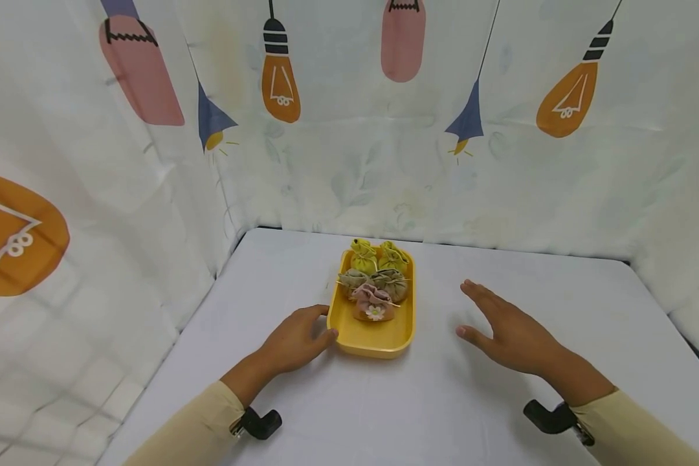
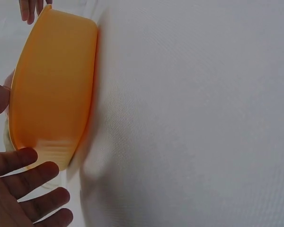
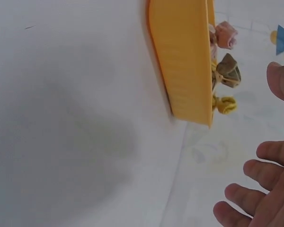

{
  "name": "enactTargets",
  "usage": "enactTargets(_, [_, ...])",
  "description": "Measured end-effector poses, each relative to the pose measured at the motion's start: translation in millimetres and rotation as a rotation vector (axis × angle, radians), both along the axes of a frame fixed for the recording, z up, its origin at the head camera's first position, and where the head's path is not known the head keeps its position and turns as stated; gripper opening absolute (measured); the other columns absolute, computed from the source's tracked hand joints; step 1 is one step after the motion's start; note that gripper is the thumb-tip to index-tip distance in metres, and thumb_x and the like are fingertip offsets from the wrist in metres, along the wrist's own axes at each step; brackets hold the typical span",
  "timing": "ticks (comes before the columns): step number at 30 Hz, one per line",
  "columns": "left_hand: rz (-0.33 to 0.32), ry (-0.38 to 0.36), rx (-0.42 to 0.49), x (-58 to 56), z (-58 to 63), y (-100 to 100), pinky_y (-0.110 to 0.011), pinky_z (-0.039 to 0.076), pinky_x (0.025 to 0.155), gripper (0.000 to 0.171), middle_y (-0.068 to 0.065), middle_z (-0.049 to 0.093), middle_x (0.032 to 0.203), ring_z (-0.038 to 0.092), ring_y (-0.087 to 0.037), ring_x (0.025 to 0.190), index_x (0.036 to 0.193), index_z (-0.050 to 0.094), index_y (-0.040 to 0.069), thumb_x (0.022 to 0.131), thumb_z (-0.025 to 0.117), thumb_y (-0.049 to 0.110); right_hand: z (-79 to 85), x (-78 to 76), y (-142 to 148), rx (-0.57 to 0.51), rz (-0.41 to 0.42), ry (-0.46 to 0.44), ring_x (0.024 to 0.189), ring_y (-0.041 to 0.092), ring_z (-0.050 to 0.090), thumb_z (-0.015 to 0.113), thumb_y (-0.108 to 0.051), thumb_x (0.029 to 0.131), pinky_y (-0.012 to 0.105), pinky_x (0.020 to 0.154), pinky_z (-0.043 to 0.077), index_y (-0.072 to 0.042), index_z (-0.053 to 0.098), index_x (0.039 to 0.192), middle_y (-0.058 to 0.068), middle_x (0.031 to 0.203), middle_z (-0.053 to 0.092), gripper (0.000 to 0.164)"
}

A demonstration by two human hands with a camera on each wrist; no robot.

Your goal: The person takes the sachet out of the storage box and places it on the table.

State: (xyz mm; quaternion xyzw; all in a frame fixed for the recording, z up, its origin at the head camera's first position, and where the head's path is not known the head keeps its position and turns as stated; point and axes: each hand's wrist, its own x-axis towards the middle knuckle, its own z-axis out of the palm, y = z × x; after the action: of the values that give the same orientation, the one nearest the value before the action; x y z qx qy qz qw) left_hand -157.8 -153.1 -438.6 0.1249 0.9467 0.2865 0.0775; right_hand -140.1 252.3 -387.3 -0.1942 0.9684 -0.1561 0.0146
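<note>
A yellow tray [image 1: 378,340] sits on the white table and holds several small drawstring pouches. Two yellow pouches [image 1: 364,257] are at its far end, two grey-green pouches [image 1: 391,283] in the middle, and a pink pouch [image 1: 374,303] with a white flower lies nearest me. My left hand [image 1: 296,338] is at the tray's left side, thumb and fingertips right at the rim, fingers spread rather than curled in the left wrist view. Apart from the tray, to its right, my right hand [image 1: 509,333] hovers over the table with its fingers extended and nothing in it.
The white table [image 1: 419,408] reaches back to a patterned cloth curtain [image 1: 349,162] printed with light bulbs and lamps. More of the cloth hangs along the left and right sides. A black wrist mount [image 1: 260,424] sticks out by each sleeve.
</note>
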Motion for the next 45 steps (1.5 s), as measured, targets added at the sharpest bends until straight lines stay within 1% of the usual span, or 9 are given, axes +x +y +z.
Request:
enactTargets(5, [0.000,-0.011,0.008,-1.4,-0.9,-0.3,-0.054,0.037,0.114,0.058,-0.005,0.056,0.144,0.047,-0.029,0.138,0.146,0.055,0.012,0.099,0.064,0.044,-1.2,-3.2,-7.4,-0.024,0.003,0.010,0.145,0.040,0.038,0.039,-0.081,0.092,0.062,0.112,0.035,-0.013,0.030,0.161,0.015,0.162,0.036,0.097])
enactTargets(7, [-0.002,-0.008,0.006,-1.5,-0.9,-0.4,-0.054,0.037,0.114,0.058,-0.005,0.057,0.144,0.048,-0.029,0.138,0.145,0.055,0.012,0.099,0.064,0.045,-2.9,-4.7,-10.1,-0.036,-0.011,0.009,0.143,0.040,0.039,0.039,-0.081,0.091,0.062,0.111,0.037,-0.014,0.033,0.160,0.015,0.160,0.039,0.097])
enactTargets(13, [-0.010,0.007,0.020,-2.0,-2.6,-0.6,-0.054,0.038,0.113,0.053,-0.004,0.058,0.143,0.049,-0.028,0.137,0.144,0.056,0.013,0.100,0.064,0.041,-6.1,-11.3,-21.6,-0.061,-0.059,-0.028,0.140,0.041,0.043,0.047,-0.077,0.093,0.065,0.106,0.041,-0.016,0.041,0.156,0.016,0.154,0.046,0.088])
enactTargets(18, [-0.005,0.018,0.027,-2.3,-3.4,-0.2,-0.054,0.038,0.114,0.049,-0.004,0.058,0.143,0.049,-0.028,0.138,0.143,0.056,0.012,0.101,0.063,0.037,-10.0,-18.9,-30.7,-0.099,-0.046,-0.025,0.138,0.039,0.045,0.051,-0.076,0.092,0.063,0.106,0.043,-0.016,0.046,0.153,0.014,0.151,0.049,0.085])
enactTargets(24, [0.003,0.015,0.021,-1.2,-2.4,-0.4,-0.053,0.036,0.115,0.051,-0.006,0.056,0.146,0.046,-0.029,0.140,0.143,0.056,0.012,0.101,0.063,0.038,-13.1,-26.7,-41.3,-0.131,-0.040,-0.042,0.139,0.037,0.045,0.055,-0.073,0.092,0.061,0.108,0.041,-0.016,0.047,0.153,0.012,0.151,0.049,0.083])
enactTargets(31, [0.005,-0.013,0.044,-1.8,-3.3,-0.7,-0.054,0.036,0.115,0.050,-0.004,0.056,0.145,0.046,-0.029,0.140,0.142,0.057,0.015,0.100,0.063,0.040,-14.2,-30.3,-55.3,-0.145,-0.032,-0.066,0.139,0.036,0.047,0.068,-0.053,0.096,0.060,0.108,0.042,-0.015,0.050,0.151,0.010,0.151,0.051,0.069])
enactTargets(34, [0.007,-0.029,0.045,-1.5,-3.8,-0.9,-0.055,0.036,0.114,0.051,-0.004,0.055,0.146,0.046,-0.029,0.140,0.143,0.056,0.015,0.100,0.063,0.041,-15.4,-31.5,-61.1,-0.152,-0.014,-0.067,0.138,0.036,0.048,0.070,-0.048,0.097,0.060,0.108,0.043,-0.014,0.051,0.149,0.010,0.150,0.052,0.065])
enactTargets(41, [-0.007,-0.019,0.065,-0.4,-2.4,-2.4,-0.054,0.036,0.114,0.051,-0.004,0.056,0.145,0.047,-0.029,0.139,0.143,0.056,0.014,0.100,0.063,0.041,-17.1,-37.3,-72.1,-0.158,0.016,-0.061,0.136,0.034,0.050,0.066,-0.056,0.096,0.058,0.107,0.044,-0.013,0.055,0.146,0.009,0.147,0.054,0.067])
enactTargets(45, [-0.012,-0.016,0.069,0.0,-2.2,-3.4,-0.053,0.037,0.114,0.052,-0.004,0.057,0.145,0.047,-0.028,0.139,0.144,0.056,0.014,0.100,0.063,0.042,-18.0,-40.4,-77.8,-0.168,0.033,-0.057,0.135,0.034,0.051,0.069,-0.049,0.097,0.057,0.107,0.044,-0.013,0.057,0.144,0.009,0.145,0.056,0.061])
